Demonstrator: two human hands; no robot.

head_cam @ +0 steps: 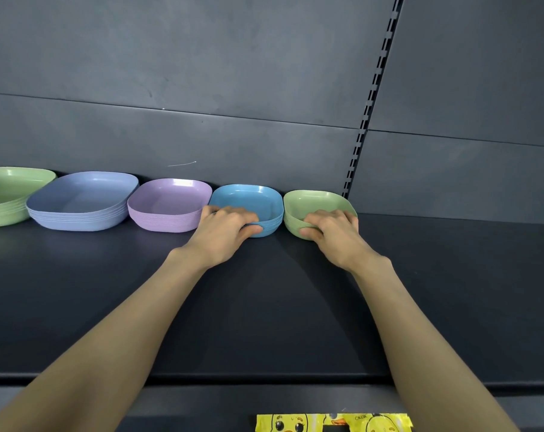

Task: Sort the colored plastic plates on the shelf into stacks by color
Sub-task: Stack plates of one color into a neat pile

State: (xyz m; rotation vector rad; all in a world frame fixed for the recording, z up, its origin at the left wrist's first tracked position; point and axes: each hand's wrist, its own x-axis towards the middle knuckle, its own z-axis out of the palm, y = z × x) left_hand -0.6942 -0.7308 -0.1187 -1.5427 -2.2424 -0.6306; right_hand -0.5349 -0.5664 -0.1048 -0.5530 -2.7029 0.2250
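A shop, by the look of it: a dark metal retail shelf point(295, 307) with a panelled back wall point(202, 73), a slotted upright rail point(370, 104), and yellow cartoon-printed packaged goods point(333, 423) below the shelf's front edge.

Smooth plastic plates point(245, 199) show a soft sheen against the matt dark metal shelf point(264, 307) and back panel point(202, 73).
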